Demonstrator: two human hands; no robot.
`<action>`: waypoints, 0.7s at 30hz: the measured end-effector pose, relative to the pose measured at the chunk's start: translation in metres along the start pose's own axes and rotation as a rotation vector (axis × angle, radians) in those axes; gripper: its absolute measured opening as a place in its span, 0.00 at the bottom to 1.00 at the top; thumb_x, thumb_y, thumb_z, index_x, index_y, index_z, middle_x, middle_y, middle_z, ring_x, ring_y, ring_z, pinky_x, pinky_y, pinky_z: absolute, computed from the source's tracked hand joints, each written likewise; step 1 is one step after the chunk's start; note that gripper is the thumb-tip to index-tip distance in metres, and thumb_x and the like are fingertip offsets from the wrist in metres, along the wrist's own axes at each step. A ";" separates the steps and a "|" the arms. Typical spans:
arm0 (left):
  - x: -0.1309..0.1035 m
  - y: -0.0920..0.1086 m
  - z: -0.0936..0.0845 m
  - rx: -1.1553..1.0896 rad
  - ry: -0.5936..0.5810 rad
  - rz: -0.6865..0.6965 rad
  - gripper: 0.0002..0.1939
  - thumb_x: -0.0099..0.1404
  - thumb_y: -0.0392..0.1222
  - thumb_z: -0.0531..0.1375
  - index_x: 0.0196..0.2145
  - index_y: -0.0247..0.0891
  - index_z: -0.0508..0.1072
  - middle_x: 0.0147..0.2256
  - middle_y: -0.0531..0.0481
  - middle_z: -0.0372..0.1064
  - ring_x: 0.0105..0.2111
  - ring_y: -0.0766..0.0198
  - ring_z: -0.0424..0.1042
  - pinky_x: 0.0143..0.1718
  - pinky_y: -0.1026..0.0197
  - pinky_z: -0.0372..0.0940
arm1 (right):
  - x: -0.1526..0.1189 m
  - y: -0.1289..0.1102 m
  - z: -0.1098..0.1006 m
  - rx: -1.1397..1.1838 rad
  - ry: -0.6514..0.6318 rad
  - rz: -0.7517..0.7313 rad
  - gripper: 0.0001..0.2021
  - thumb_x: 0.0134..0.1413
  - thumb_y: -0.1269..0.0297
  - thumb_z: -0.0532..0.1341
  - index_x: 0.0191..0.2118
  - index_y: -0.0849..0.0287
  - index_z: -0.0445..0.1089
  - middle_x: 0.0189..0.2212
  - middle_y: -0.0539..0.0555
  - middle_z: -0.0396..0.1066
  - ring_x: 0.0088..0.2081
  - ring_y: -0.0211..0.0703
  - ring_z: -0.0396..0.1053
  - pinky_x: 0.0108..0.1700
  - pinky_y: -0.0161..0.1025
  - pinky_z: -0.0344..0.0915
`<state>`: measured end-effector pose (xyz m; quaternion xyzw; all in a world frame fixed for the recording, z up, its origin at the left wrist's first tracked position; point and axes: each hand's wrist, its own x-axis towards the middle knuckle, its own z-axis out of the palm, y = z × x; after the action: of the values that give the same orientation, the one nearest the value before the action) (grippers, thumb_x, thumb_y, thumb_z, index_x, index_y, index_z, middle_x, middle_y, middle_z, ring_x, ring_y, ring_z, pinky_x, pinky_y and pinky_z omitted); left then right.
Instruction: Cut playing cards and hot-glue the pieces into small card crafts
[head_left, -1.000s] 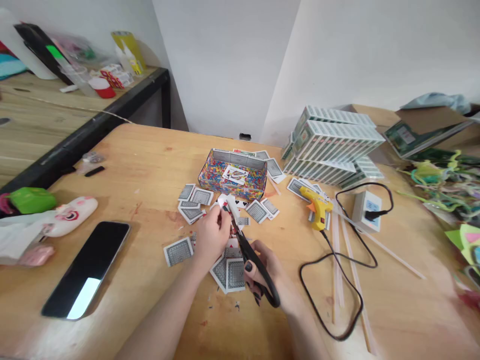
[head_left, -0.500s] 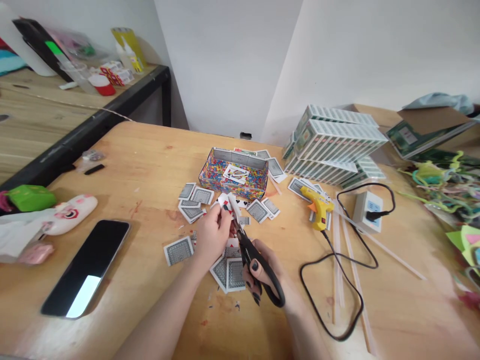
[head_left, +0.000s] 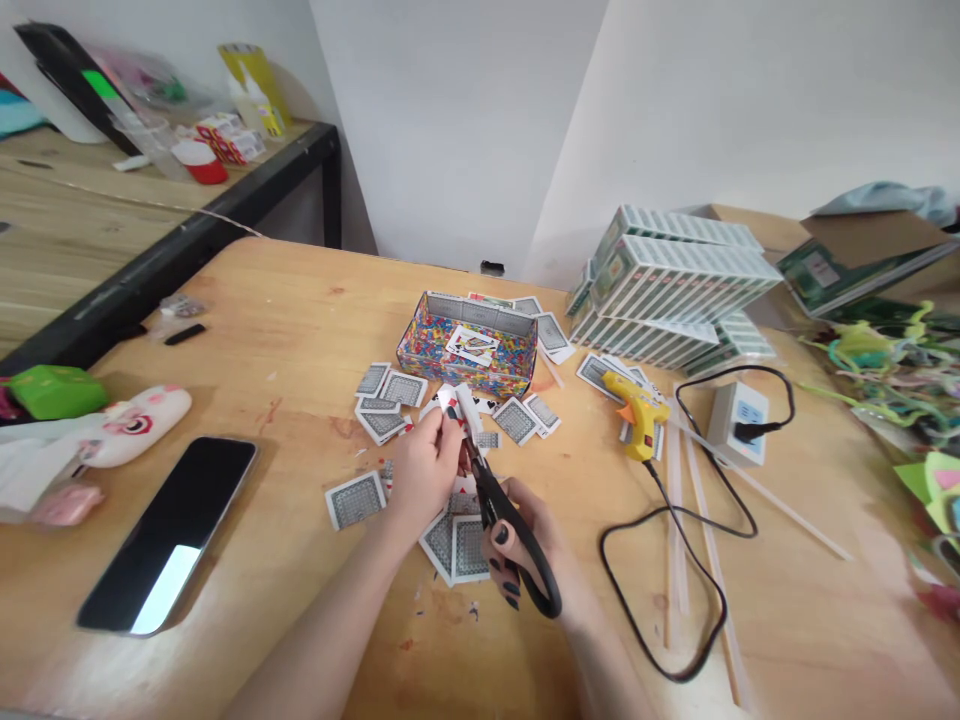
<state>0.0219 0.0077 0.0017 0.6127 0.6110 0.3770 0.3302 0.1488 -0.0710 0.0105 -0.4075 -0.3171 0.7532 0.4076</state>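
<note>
My left hand (head_left: 429, 452) pinches a playing card (head_left: 448, 398) in front of the patterned box. In my right hand (head_left: 529, 545) are black-handled scissors (head_left: 517, 535), their blades angled up and left against the card's right side. My thumb and fingers wrap the scissor handles. Just beyond, the open colourful box (head_left: 469, 345) has grey card backs lining its inner back wall and a face card (head_left: 472, 346) lying inside. Cards lie face down around my hands, among them one at the left (head_left: 355, 500) and a pair of cards (head_left: 469, 548) under the scissors.
A yellow glue gun (head_left: 637, 412) lies at the right, its black cord looping near clear glue sticks (head_left: 675, 540) and a white power block (head_left: 739, 425). Card boxes (head_left: 675, 285) are stacked behind. At the left are a phone (head_left: 171, 535) and a white pouch (head_left: 139, 425).
The scissor handles have shifted slightly left and my right-hand fingers have drawn a little closer together. My left hand keeps its hold on the card. The view has tilted slightly.
</note>
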 end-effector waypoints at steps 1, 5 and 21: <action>0.000 0.000 0.000 -0.026 -0.008 -0.016 0.15 0.63 0.43 0.46 0.19 0.39 0.56 0.14 0.57 0.58 0.15 0.70 0.61 0.19 0.67 0.52 | 0.000 0.000 0.001 0.002 0.007 0.004 0.22 0.43 0.48 0.63 0.33 0.56 0.52 0.15 0.39 0.55 0.11 0.25 0.49 0.11 0.24 0.50; 0.000 -0.002 0.002 -0.087 -0.019 -0.050 0.15 0.63 0.43 0.46 0.20 0.39 0.56 0.13 0.58 0.58 0.14 0.69 0.62 0.19 0.67 0.54 | 0.000 0.001 0.001 0.012 0.032 0.021 0.23 0.42 0.49 0.64 0.33 0.55 0.51 0.15 0.38 0.55 0.11 0.24 0.47 0.11 0.23 0.48; 0.001 -0.006 0.003 -0.042 0.008 -0.046 0.15 0.63 0.43 0.46 0.19 0.40 0.55 0.14 0.58 0.52 0.16 0.70 0.54 0.19 0.66 0.48 | 0.001 -0.002 0.007 0.029 0.126 0.074 0.26 0.35 0.49 0.67 0.31 0.55 0.51 0.12 0.36 0.55 0.10 0.24 0.44 0.10 0.24 0.46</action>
<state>0.0212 0.0091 -0.0053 0.5900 0.6183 0.3845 0.3489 0.1428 -0.0699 0.0151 -0.4595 -0.2649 0.7451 0.4045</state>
